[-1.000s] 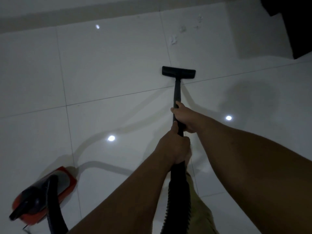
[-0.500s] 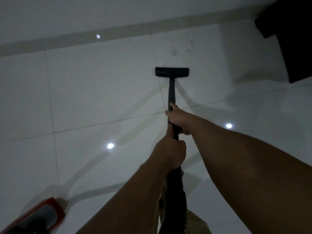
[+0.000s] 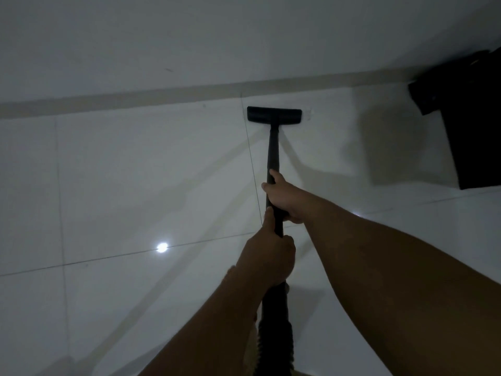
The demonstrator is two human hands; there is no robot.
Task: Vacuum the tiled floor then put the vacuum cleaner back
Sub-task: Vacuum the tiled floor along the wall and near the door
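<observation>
A black vacuum wand (image 3: 273, 147) runs from my hands to its flat black floor head (image 3: 274, 115), which lies on the white tiled floor (image 3: 141, 185) close to the skirting. My right hand (image 3: 284, 196) grips the wand further down its length. My left hand (image 3: 271, 256) grips it nearer to me, where the ribbed black hose (image 3: 275, 332) begins. A small pale scrap (image 3: 311, 113) lies just right of the floor head. The vacuum's red body is out of view.
A pale wall (image 3: 189, 36) with a beige skirting strip (image 3: 135, 97) closes off the floor ahead. A dark piece of furniture (image 3: 471, 126) stands at the right by the wall. A ceiling light reflects on the tiles (image 3: 162, 247).
The floor head has been pushed forward to the skirting, over the spot where pale scraps lay. The view has followed it, and the red vacuum body has dropped out of frame.
</observation>
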